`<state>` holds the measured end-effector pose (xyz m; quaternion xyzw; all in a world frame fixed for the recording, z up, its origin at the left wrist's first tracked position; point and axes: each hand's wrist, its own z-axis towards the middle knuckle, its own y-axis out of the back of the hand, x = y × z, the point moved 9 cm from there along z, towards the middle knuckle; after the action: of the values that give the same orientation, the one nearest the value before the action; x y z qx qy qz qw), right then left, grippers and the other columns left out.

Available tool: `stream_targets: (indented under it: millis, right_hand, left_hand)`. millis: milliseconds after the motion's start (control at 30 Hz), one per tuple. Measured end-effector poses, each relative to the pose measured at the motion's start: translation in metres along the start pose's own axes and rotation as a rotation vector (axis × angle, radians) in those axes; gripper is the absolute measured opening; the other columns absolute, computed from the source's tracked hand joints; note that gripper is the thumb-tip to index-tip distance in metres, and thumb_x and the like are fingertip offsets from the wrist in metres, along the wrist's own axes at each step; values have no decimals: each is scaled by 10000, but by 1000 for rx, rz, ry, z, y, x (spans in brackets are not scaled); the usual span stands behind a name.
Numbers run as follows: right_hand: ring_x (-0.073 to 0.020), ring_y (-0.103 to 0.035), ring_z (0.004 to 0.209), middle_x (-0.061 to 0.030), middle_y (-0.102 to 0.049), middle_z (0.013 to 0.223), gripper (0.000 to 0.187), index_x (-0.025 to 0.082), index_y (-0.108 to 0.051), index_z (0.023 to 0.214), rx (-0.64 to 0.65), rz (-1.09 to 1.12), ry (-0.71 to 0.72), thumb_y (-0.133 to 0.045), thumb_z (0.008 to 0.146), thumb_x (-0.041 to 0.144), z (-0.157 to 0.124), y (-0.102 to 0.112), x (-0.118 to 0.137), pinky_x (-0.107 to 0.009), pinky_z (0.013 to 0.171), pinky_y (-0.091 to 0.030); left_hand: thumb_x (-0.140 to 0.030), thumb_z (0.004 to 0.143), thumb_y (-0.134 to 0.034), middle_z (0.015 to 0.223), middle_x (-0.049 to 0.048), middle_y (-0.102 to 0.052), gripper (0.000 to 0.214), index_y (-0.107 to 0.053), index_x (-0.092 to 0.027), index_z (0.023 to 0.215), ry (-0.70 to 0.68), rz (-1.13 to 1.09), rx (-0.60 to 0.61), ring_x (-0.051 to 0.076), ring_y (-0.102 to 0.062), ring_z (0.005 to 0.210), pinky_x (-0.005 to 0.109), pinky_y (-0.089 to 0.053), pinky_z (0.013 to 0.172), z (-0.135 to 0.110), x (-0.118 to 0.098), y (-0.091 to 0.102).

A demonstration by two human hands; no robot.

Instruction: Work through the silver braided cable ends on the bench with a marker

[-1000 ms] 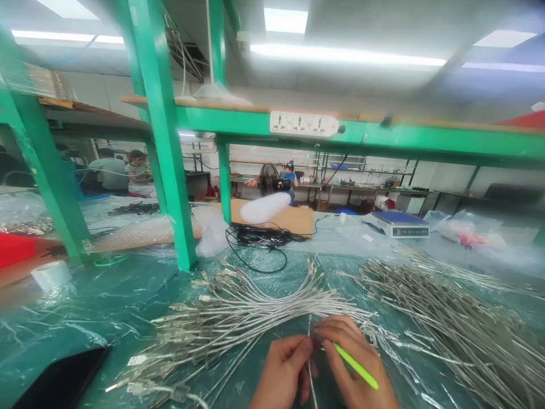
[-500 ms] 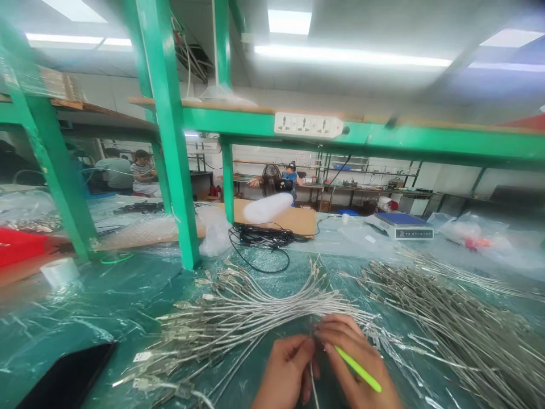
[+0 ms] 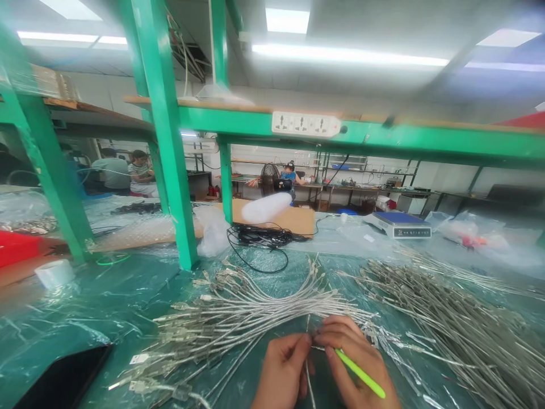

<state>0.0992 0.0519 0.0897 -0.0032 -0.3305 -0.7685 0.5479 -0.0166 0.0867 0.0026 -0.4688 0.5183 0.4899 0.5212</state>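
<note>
My left hand (image 3: 283, 363) is closed, thumb and forefinger pinching a thin grey cable (image 3: 309, 378) that runs down toward the bottom edge. Close beside it, my right hand (image 3: 355, 360) has its fingertips drawn together near the same cable. A slim yellow-green stick-like tool (image 3: 360, 373) lies in the right hand; its tip is hidden by the fingers. Just beyond both hands spreads a bundle of grey USB cables (image 3: 272, 307), plugs fanned out to the left. To the right lies a larger heap of similar cables (image 3: 451, 324).
A black phone-like slab (image 3: 63, 378) and a white roll (image 3: 55, 274) lie at left. Green posts (image 3: 164, 130) rise from the bench. Behind the bundle are coiled black cables (image 3: 268, 236), a blue-topped scale (image 3: 402, 224) and plastic bags (image 3: 481, 230). Several people sit in the background.
Both hands stay together at nearly the same spot. A bit more of the cable shows above and below the left fingers. The view has shifted slightly.
</note>
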Motion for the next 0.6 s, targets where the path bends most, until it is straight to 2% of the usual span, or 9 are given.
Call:
stream_targets:
  millis: [100, 367, 600]
  right_hand:
    - [-246, -646, 969, -66, -727, 915, 284, 230, -654, 1015, -18, 13, 0, -554, 821, 49, 0, 2, 0, -393, 862, -541]
    - [-252, -620, 981, -76, -701, 904, 285, 212, -635, 1016, 18, 32, 0, -540, 817, 31, -1, 0, 1, -405, 848, -534]
    - [-255, -604, 1002, -83, -695, 950, 280, 201, -623, 1028, 10, 18, 6, -545, 828, 21, -5, -3, -4, -413, 862, -526]
  left_hand:
    - [-598, 816, -462, 411, -54, -392, 507, -500, -197, 508, -30, 62, -35, 98, -339, 338, 235, -219, 369, -2, -1, 3]
    - [-558, 845, -452, 429, -51, -391, 493, -475, -207, 500, -116, 117, -68, 122, -366, 433, 235, -255, 416, 0, 5, 6]
    - [-551, 841, -455, 422, -42, -418, 494, -486, -208, 487, -93, 109, -45, 122, -360, 418, 242, -247, 415, 0, 3, 3]
